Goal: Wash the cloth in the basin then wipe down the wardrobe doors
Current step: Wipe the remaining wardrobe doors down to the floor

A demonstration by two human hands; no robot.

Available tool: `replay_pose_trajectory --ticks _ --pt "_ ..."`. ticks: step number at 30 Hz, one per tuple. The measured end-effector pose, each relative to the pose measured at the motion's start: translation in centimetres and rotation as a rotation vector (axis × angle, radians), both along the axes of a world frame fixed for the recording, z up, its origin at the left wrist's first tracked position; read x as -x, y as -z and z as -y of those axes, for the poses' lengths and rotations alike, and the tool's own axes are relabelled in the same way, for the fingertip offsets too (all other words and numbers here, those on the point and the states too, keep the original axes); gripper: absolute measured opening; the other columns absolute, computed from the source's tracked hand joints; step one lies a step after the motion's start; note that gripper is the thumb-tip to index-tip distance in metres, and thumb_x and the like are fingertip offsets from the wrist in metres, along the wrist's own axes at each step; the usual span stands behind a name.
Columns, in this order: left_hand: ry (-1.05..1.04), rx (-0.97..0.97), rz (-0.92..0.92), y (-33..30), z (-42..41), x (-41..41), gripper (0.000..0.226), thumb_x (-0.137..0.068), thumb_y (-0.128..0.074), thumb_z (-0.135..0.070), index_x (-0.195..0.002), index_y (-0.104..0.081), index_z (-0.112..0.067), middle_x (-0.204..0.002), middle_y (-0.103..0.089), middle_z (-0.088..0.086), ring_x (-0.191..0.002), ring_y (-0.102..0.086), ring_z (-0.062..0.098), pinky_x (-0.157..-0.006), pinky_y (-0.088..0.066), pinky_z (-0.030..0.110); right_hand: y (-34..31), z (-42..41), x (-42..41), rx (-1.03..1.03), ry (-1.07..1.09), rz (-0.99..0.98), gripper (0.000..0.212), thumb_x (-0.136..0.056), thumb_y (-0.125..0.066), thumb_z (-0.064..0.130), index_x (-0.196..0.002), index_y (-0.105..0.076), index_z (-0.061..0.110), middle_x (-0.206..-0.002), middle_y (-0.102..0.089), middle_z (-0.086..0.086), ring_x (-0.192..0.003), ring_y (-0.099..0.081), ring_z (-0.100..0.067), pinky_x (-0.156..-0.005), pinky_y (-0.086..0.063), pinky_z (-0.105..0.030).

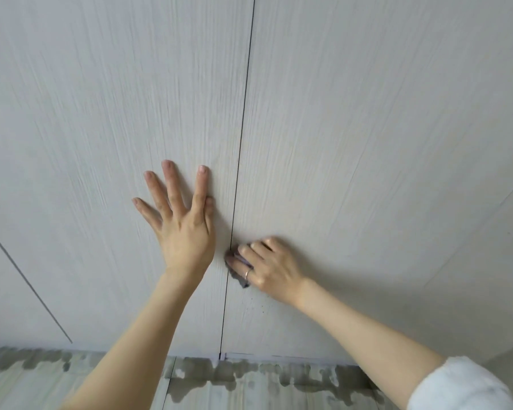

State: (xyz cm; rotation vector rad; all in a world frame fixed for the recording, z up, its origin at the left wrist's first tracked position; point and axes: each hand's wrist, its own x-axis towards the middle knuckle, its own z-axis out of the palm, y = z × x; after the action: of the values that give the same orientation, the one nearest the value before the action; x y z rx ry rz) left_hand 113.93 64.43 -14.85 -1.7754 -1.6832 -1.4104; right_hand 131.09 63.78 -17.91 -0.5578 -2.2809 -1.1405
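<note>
The fingers (249, 250) of the right hand (267, 261), low and right of centre, were curled over a small bunched grey cloth (240, 275), pressing it against the wardrobe just right of the dark vertical seam (243, 128) between two doors. A ring (248, 273) sat on one finger. The left hand (184, 223), at centre, lay flat with fingers straight and spread wide on the left door (101, 113), probably to hold it steady while the right door (367, 128) was wiped. Two bare forearms rose from the bottom edge; one white sleeve (462, 386) showed at lower right. One more seam crossed the far left. Wet patches darkened the floor (249, 389) along the bottom. No basin was in view.
</note>
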Motion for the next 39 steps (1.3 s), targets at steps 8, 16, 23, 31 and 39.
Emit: replay_pose_trajectory --ticks 8,16,23,31,39 --pt "0.009 0.104 0.039 4.4 0.9 -0.2 0.051 -0.100 -0.028 -0.029 -0.148 -0.010 -0.037 -0.155 -0.006 0.022 -0.140 0.000 0.050 -0.106 -0.003 0.071 -1.8 1.1 -0.5 -0.047 0.067 -0.209 0.030 -0.096 -0.044 0.011 -0.093 -0.073 0.018 -0.090 -0.060 -0.003 -0.069 -0.055 -0.022 -0.063 -0.031 -0.033" --pt "-0.027 0.109 0.115 4.8 0.9 -1.4 0.050 -0.101 -0.023 -0.028 -0.148 -0.008 -0.034 -0.156 -0.002 0.022 -0.141 0.003 0.047 -0.108 0.001 0.066 3.7 1.0 -3.7 0.033 0.093 -0.065 0.032 -0.089 -0.042 0.006 -0.093 -0.072 0.017 -0.090 -0.058 -0.006 -0.075 -0.041 -0.022 -0.063 -0.028 -0.034" --pt "-0.048 0.079 0.182 5.5 1.0 -2.3 0.055 -0.101 -0.022 -0.026 -0.148 0.003 -0.038 -0.158 0.004 0.016 -0.143 0.009 0.041 -0.110 0.001 0.065 2.0 1.3 -5.2 -0.001 0.037 -0.099 0.042 -0.095 -0.033 0.007 -0.092 -0.073 0.017 -0.085 -0.064 -0.007 -0.074 -0.046 -0.023 -0.064 -0.028 -0.033" --pt "-0.043 0.131 0.322 5.7 1.6 -3.8 0.055 -0.102 -0.021 -0.027 -0.148 0.004 -0.041 -0.157 0.020 0.004 -0.143 0.021 0.029 -0.110 0.006 0.062 3.4 1.7 -7.3 -0.010 0.096 -0.189 0.030 -0.082 -0.048 0.005 -0.097 -0.072 0.015 -0.092 -0.057 -0.006 -0.072 -0.051 -0.025 -0.064 -0.027 -0.034" --pt "-0.035 0.191 0.315 5.6 1.9 -4.2 0.057 -0.101 -0.020 -0.026 -0.149 0.009 -0.035 -0.155 0.024 0.008 -0.141 0.024 0.031 -0.108 0.005 0.066 -2.7 1.7 -10.1 -0.105 0.083 -0.296 0.035 -0.090 -0.042 0.002 -0.109 -0.068 0.016 -0.096 -0.060 -0.009 -0.081 -0.044 -0.025 -0.065 -0.026 -0.036"
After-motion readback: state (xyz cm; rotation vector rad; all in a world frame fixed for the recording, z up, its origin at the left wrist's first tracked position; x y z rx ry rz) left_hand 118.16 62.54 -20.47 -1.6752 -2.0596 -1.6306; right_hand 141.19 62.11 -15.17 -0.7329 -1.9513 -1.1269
